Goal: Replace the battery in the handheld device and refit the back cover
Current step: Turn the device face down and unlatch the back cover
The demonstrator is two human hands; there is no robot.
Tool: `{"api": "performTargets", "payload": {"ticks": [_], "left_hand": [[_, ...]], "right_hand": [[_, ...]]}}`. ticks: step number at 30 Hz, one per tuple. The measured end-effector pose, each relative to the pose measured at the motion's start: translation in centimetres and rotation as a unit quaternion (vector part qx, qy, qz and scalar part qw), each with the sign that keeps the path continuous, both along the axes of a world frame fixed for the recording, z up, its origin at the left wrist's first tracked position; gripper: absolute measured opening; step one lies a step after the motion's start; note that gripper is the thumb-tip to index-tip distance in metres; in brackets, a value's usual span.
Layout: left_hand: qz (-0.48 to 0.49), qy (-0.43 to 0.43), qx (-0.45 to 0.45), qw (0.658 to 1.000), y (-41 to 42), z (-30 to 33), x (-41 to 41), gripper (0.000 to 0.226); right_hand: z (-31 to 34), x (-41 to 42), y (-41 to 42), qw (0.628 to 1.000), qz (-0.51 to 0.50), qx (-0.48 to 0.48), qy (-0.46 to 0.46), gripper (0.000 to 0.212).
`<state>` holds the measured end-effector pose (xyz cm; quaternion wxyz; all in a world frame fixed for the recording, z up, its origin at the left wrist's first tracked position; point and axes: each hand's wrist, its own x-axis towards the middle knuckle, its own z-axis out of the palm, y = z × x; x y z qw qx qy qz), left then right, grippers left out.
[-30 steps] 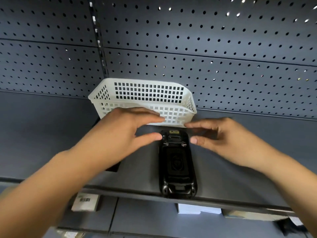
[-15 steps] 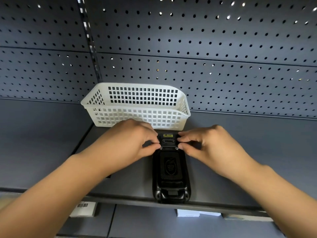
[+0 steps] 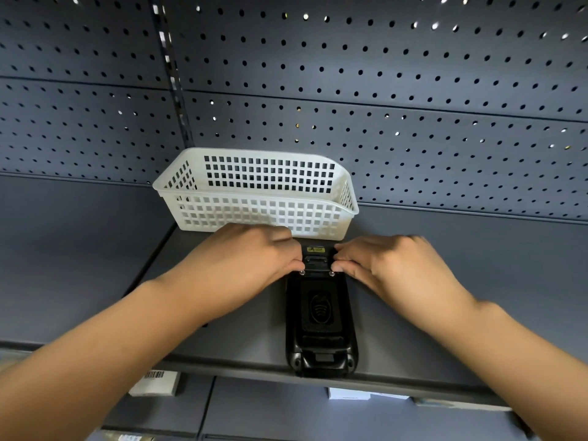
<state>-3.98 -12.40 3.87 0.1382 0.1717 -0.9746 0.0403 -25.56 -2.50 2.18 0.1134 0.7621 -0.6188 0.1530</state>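
Note:
A black handheld device (image 3: 320, 316) lies face down on the grey shelf (image 3: 95, 265), its long axis pointing away from me. Its back cover (image 3: 319, 308) with an oval emblem is in place. Two small silver fasteners show near the far end of the cover. My left hand (image 3: 254, 256) pinches the device's far left edge with thumb and fingers. My right hand (image 3: 385, 265) pinches the far right edge the same way. A yellow label shows between my fingertips.
A white plastic mesh basket (image 3: 254, 214) stands just behind the device, against the perforated back panel (image 3: 413, 106). The device's near end reaches the shelf's front lip. Small white boxes and a barcode label (image 3: 154, 375) lie on the shelf below.
Both hands came down from hovering near the basket and closed on the device's far end. Between half a second ago and now they hold the same grip.

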Motion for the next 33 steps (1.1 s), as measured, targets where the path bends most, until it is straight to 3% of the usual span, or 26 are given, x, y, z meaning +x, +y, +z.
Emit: {"api": "performTargets", "payload": {"ticks": [12,23,26,28,30,33], "left_hand": [[-0.027,-0.006,-0.013,1.000,-0.8,-0.2,0.2,0.050],[-0.034,0.026,-0.029,0.999,-0.8,-0.5,0.1,0.044],[-0.022,0.029,-0.004,0.999,-0.9,-0.3,0.2,0.042],[-0.001,0.047,0.023,0.999,-0.4,0.2,0.7,0.042],[0.027,0.115,0.053,0.992,1.3,0.4,1.7,0.040],[0.033,0.195,0.158,0.967,5.7,-0.6,3.3,0.044]], "right_hand": [[0.5,-0.6,-0.4,0.998,0.041,0.020,0.053,0.046],[0.6,-0.2,-0.1,0.999,0.027,0.021,0.026,0.043],[0.9,0.0,0.1,0.999,0.024,0.022,-0.006,0.040],[1.6,0.2,0.4,0.997,0.018,0.020,-0.071,0.026],[2.3,0.7,1.0,0.986,0.026,0.021,-0.162,0.019],[2.8,2.1,1.6,0.979,0.035,0.079,-0.183,0.025]]}}
